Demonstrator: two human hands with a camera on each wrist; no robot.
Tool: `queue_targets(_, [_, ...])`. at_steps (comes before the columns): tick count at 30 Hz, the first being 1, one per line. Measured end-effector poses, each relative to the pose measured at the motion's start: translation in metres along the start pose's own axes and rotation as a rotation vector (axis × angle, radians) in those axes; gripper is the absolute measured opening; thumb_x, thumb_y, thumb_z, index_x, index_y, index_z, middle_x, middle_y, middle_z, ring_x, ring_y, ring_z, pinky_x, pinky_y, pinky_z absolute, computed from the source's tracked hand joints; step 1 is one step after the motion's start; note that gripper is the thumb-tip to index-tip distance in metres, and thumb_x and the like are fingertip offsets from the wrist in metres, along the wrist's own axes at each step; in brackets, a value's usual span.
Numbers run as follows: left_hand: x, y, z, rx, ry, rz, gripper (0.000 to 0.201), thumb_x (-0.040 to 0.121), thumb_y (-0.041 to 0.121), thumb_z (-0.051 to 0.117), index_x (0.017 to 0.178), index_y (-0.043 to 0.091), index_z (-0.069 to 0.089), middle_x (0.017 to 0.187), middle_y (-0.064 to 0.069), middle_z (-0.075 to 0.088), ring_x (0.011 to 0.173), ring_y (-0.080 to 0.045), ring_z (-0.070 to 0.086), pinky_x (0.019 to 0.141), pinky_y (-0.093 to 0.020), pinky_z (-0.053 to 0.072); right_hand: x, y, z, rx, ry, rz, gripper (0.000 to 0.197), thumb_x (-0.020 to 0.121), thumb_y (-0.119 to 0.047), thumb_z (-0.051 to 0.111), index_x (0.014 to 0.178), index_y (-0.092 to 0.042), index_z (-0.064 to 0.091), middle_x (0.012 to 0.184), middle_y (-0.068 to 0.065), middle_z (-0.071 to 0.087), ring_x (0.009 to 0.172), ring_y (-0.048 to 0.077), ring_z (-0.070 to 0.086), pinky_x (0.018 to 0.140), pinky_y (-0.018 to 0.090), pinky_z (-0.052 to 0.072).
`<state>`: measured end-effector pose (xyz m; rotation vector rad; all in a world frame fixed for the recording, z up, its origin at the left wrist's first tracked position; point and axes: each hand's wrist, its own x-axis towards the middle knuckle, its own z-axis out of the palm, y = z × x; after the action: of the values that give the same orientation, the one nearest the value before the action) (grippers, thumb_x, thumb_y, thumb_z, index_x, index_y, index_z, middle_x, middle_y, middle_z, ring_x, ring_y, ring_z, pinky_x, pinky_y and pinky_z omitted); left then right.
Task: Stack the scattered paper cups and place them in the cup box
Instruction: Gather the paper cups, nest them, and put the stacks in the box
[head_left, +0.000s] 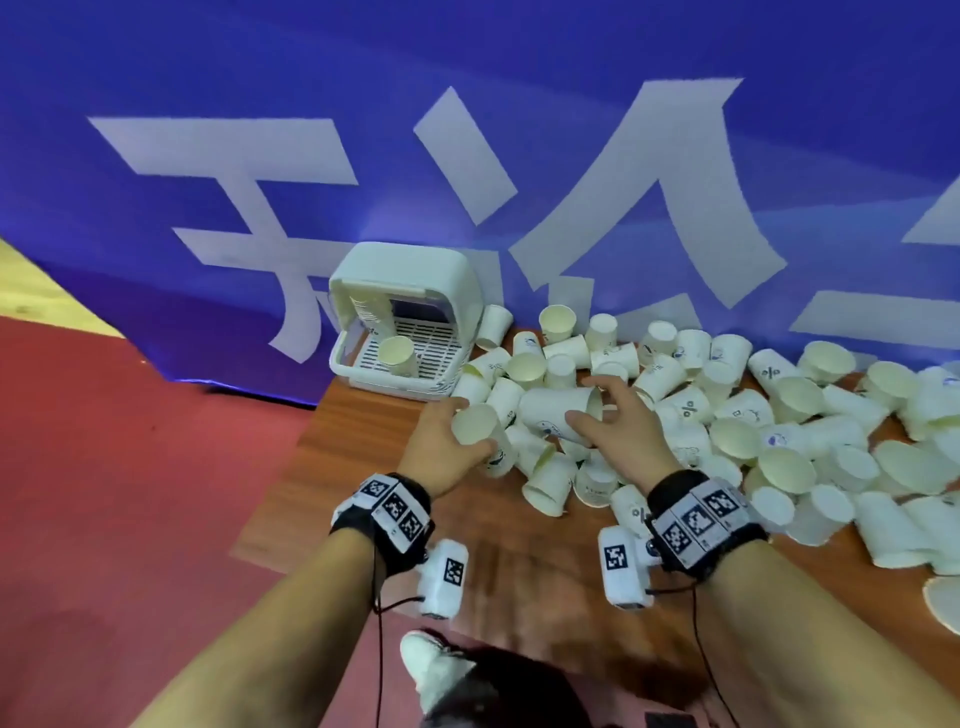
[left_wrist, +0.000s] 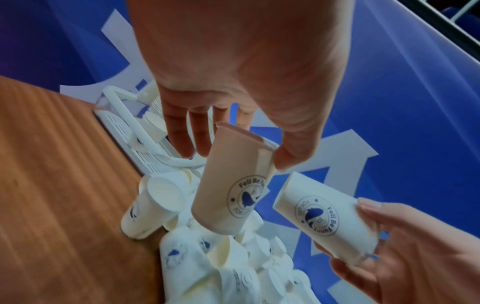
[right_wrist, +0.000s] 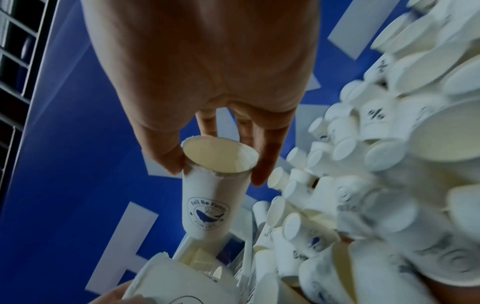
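White paper cups with a blue whale logo lie in a heap (head_left: 727, 415) across the wooden table. My left hand (head_left: 470, 423) grips one cup (head_left: 496, 457) by its end between thumb and fingers; the left wrist view shows this hand (left_wrist: 233, 158) with that cup (left_wrist: 228, 195) hanging from it. Just to the right, my right hand (head_left: 582, 400) holds a second cup (head_left: 550, 410) on its side, pinched at the rim (right_wrist: 215, 172). The white cup box (head_left: 410, 270) stands open at the table's back left, with a cup (head_left: 396, 354) and a stack (head_left: 363, 312) inside.
A blue banner (head_left: 519, 156) with large white characters rises right behind the box and the heap. Bare wood (head_left: 363, 519) lies under my wrists, up to the table's left edge. Red floor (head_left: 104, 467) is on the left, and a white shoe (head_left: 426, 665) shows below.
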<state>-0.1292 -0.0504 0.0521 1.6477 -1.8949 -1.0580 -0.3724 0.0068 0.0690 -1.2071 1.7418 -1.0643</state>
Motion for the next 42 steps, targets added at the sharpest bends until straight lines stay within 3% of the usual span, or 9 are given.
queue_targets(7, [0.051, -0.047, -0.066, -0.056, 0.025, -0.005, 0.066, 0.062, 0.035, 0.081, 0.12, 0.024, 0.05, 0.12, 0.0, 0.047, 0.11, -0.017, 0.049, 0.094, -0.034, 0.043, 0.053, -0.038, 0.074, -0.078, -0.073, -0.01, 0.055, 0.069, -0.041, 0.077, 0.119, -0.034, 0.055, 0.118, -0.002, 0.058, 0.103, 0.02, 0.061, 0.091, 0.046, 0.053])
queue_targets(11, [0.091, -0.071, -0.106, -0.047, 0.04, 0.0, 0.069, 0.066, 0.029, 0.082, 0.126, 0.021, 0.049, 0.126, -0.002, 0.045, 0.114, -0.018, 0.05, 0.097, -0.034, 0.044, 0.088, -0.065, 0.112, -0.124, -0.09, -0.017, 0.055, 0.076, -0.024, 0.081, 0.124, -0.028, 0.054, 0.119, -0.002, 0.058, 0.103, 0.018, 0.061, 0.088, 0.034, 0.051])
queue_targets(15, [0.134, -0.096, -0.139, -0.029, 0.063, 0.036, 0.069, 0.066, 0.024, 0.082, 0.127, 0.015, 0.051, 0.146, 0.002, 0.03, 0.129, -0.013, 0.039, 0.1, -0.024, 0.035, 0.123, -0.082, 0.147, -0.166, -0.062, -0.043, 0.057, 0.071, -0.03, 0.082, 0.12, -0.033, 0.055, 0.12, 0.0, 0.056, 0.106, 0.021, 0.058, 0.094, 0.039, 0.05])
queue_targets(19, [0.168, -0.117, -0.156, -0.008, 0.081, 0.038, 0.072, 0.062, 0.032, 0.082, 0.126, 0.02, 0.051, 0.15, 0.003, 0.028, 0.13, -0.015, 0.04, 0.096, -0.023, 0.035, 0.143, -0.085, 0.173, -0.196, -0.042, 0.002, 0.056, 0.078, -0.024, 0.08, 0.127, -0.027, 0.054, 0.119, -0.001, 0.053, 0.105, 0.021, 0.058, 0.093, 0.035, 0.048])
queue_targets(23, [0.197, -0.129, -0.162, 0.024, 0.081, 0.024, 0.083, 0.058, 0.045, 0.08, 0.13, 0.025, 0.046, 0.147, 0.001, 0.03, 0.129, -0.016, 0.041, 0.104, -0.034, 0.041, 0.156, -0.082, 0.186, -0.23, -0.033, 0.025, 0.057, 0.075, -0.031, 0.081, 0.124, -0.034, 0.052, 0.119, 0.001, 0.054, 0.106, 0.021, 0.058, 0.097, 0.041, 0.049])
queue_targets(27, [0.222, -0.136, -0.159, 0.033, 0.067, 0.032, 0.081, 0.065, 0.036, 0.083, 0.135, 0.019, 0.044, 0.141, -0.003, 0.036, 0.125, -0.018, 0.041, 0.098, -0.028, 0.038, 0.166, -0.081, 0.193, -0.271, -0.033, 0.023, 0.066, 0.065, -0.046, 0.078, 0.124, -0.037, 0.051, 0.117, -0.001, 0.052, 0.109, 0.018, 0.056, 0.1, 0.042, 0.048])
queue_targets(33, [0.247, -0.138, -0.15, 0.066, 0.042, 0.027, 0.083, 0.063, 0.039, 0.085, 0.133, 0.018, 0.045, 0.132, -0.002, 0.042, 0.124, -0.021, 0.043, 0.106, -0.037, 0.04, 0.185, -0.078, 0.197, -0.339, -0.051, 0.033, 0.069, 0.072, -0.028, 0.084, 0.132, -0.027, 0.05, 0.121, 0.002, 0.048, 0.114, 0.016, 0.049, 0.104, 0.032, 0.042])
queue_targets(38, [0.256, -0.141, -0.136, 0.112, 0.044, 0.074, 0.076, 0.068, 0.028, 0.086, 0.132, 0.014, 0.048, 0.131, -0.002, 0.04, 0.121, -0.013, 0.036, 0.094, -0.015, 0.026, 0.198, -0.068, 0.199, -0.339, -0.066, 0.039, 0.07, 0.07, -0.033, 0.083, 0.131, -0.029, 0.051, 0.121, 0.003, 0.048, 0.111, 0.019, 0.052, 0.101, 0.042, 0.047])
queue_targets(42, [0.256, -0.144, -0.127, 0.145, 0.016, 0.056, 0.075, 0.07, 0.037, 0.084, 0.132, 0.014, 0.048, 0.13, -0.002, 0.047, 0.123, -0.018, 0.042, 0.096, -0.022, 0.033, 0.204, -0.06, 0.202, -0.31, -0.082, 0.05, 0.069, 0.07, -0.038, 0.081, 0.131, -0.032, 0.049, 0.117, 0.003, 0.049, 0.106, 0.019, 0.055, 0.098, 0.042, 0.049])
